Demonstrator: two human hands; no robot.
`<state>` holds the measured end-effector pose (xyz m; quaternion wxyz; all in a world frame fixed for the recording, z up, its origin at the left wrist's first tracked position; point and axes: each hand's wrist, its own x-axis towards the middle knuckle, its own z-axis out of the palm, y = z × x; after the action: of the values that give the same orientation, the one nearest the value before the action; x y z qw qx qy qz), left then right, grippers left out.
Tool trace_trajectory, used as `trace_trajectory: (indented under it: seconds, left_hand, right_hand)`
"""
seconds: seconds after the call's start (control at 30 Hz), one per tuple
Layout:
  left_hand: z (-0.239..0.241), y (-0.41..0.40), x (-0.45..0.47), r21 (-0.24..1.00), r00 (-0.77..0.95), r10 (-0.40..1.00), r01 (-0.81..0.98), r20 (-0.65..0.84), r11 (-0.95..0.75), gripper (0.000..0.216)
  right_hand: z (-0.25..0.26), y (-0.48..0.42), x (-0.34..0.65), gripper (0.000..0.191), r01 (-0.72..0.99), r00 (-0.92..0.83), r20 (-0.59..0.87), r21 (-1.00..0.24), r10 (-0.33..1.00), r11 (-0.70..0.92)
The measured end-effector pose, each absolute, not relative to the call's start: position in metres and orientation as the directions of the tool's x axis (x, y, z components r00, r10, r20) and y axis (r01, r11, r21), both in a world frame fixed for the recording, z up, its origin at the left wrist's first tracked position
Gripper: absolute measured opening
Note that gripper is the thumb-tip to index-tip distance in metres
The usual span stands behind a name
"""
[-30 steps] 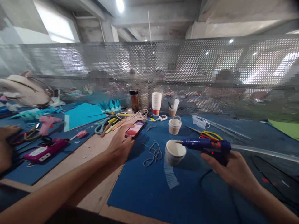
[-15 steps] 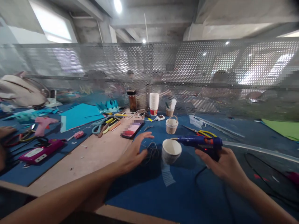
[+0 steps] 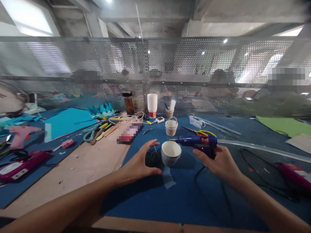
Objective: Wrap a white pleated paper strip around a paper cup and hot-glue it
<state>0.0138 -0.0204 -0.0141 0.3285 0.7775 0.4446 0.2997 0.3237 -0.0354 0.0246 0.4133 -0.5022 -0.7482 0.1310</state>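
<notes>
Round grey white-lined paper cup, 3 o'clock of L hand (spread, apparently not touching), prob. light/crushable, is best held by lower wall; R hand grips blue plastic glue gun.

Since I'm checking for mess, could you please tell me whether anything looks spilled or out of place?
No spill shows, but small scraps litter the pale board, looking untidy, and thin string lies tangled beside the nearest cup.

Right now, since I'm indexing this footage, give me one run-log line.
left hand: open beside pale cup | right hand: holding blue glue gun | handled basket: beyond cup
</notes>
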Motion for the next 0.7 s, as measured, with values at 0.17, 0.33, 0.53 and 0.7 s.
trace_trajectory:
  seconds: [0.17, 0.33, 0.53, 0.7]
  left_hand:
    - [-0.016, -0.021, 0.046, 0.835, 0.322, 0.916, 0.414, 0.240, -0.364, 0.099]
    - [-0.020, -0.015, 0.067, 0.851, 0.265, 0.920, 0.370, 0.288, -0.373, 0.087]
    - [-0.019, -0.015, 0.067, 0.825, 0.224, 0.907, 0.380, 0.356, -0.418, 0.064]
    - [-0.016, -0.016, 0.057, 0.672, 0.153, 0.803, 0.469, 0.577, -0.572, 0.062]
  right_hand:
    - [0.020, -0.033, 0.324, 0.035, 0.619, -0.164, 0.511, -0.612, 0.844, 0.491]
    - [0.016, -0.034, 0.322, 0.034, 0.623, -0.206, 0.491, -0.601, 0.847, 0.500]
    - [0.014, -0.036, 0.322, 0.031, 0.633, -0.238, 0.537, -0.546, 0.809, 0.549]
    - [0.007, -0.038, 0.323, 0.032, 0.679, -0.230, 0.605, -0.461, 0.762, 0.571]
